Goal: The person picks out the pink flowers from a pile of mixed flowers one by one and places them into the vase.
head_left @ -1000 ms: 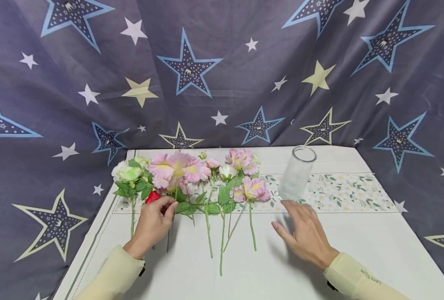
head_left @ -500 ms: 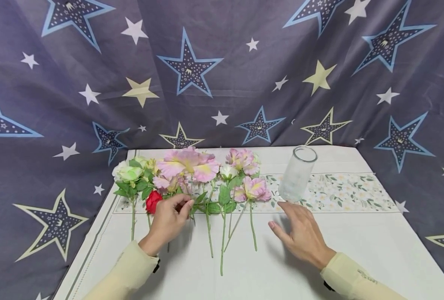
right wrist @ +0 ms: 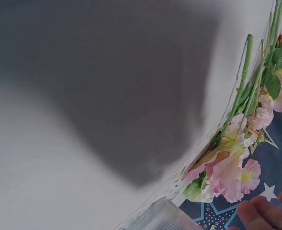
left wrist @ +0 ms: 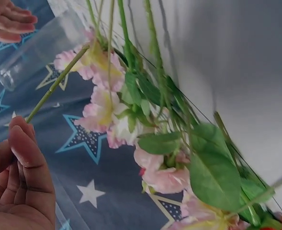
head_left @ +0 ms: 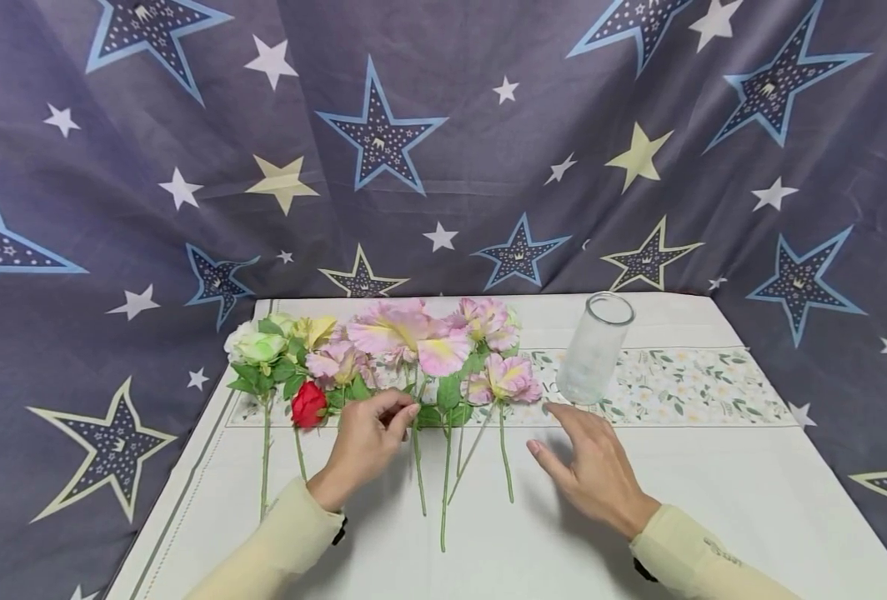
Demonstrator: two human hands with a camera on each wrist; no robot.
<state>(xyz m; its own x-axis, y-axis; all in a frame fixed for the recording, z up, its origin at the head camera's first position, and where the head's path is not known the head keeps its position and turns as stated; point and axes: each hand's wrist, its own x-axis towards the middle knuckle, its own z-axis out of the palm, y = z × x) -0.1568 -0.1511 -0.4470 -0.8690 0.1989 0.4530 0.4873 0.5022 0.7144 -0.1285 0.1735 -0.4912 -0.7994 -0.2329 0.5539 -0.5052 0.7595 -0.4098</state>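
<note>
My left hand (head_left: 368,437) pinches the thin green stem (left wrist: 57,86) of a large pink-and-yellow flower (head_left: 406,329) between thumb and fingers. That bloom is raised over the row of flowers and hides some of them. In the head view, my right hand (head_left: 593,467) hovers above the white cloth with its fingers spread, holding nothing. Just beyond its fingertips stands a clear glass vase (head_left: 593,358) with a wide round mouth. Only a few fingers (right wrist: 265,213) of the right hand show in the right wrist view.
Left of the held flower lie a red rose (head_left: 308,405), a white-green flower (head_left: 254,343) and another pink flower (head_left: 338,362). To its right is a smaller pink flower (head_left: 505,379). A floral strip (head_left: 699,383) crosses the tablecloth (head_left: 714,475); a starry curtain (head_left: 458,192) hangs behind.
My left hand has carried the pink-and-yellow flower rightward, uncovering the red rose and another pink bloom. My right hand has drifted slightly left; the vase stands where it was.
</note>
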